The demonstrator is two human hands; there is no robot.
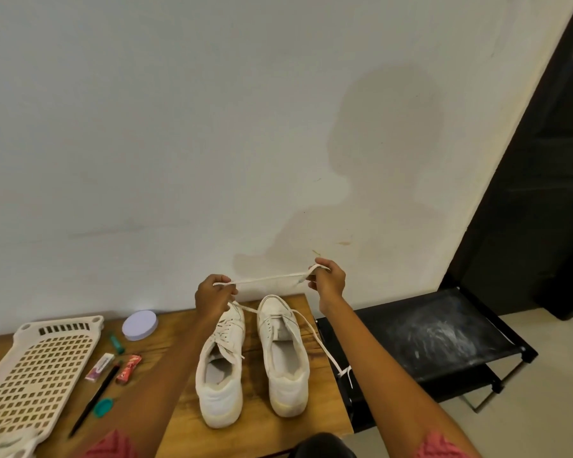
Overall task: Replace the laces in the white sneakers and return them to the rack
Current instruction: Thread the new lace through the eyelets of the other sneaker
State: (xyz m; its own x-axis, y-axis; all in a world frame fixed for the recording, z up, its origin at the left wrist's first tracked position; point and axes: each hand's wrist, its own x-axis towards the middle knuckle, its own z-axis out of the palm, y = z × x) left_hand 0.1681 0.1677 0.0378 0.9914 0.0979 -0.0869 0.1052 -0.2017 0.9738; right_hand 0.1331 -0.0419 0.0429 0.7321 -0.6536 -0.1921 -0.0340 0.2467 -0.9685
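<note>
— What step is this?
— Lacing: both hands, left hand (216, 294) and right hand (327, 280), pinch a white lace (268, 279) taut above the two white sneakers (286, 352) on the wooden surface (179, 421); next, likely threading an eyelet.
— Anything unclear?
— The lace tips hide in the fingers; black rack (437, 335) waits right.

Two bare forearms extend from the lower edge of the view. Each arm emerges from a short pink-red sleeve with a knitted, zigzag texture: left sleeve (113, 444), right sleeve (440, 446). Wrists and hands carry no visible jewellery.
</note>
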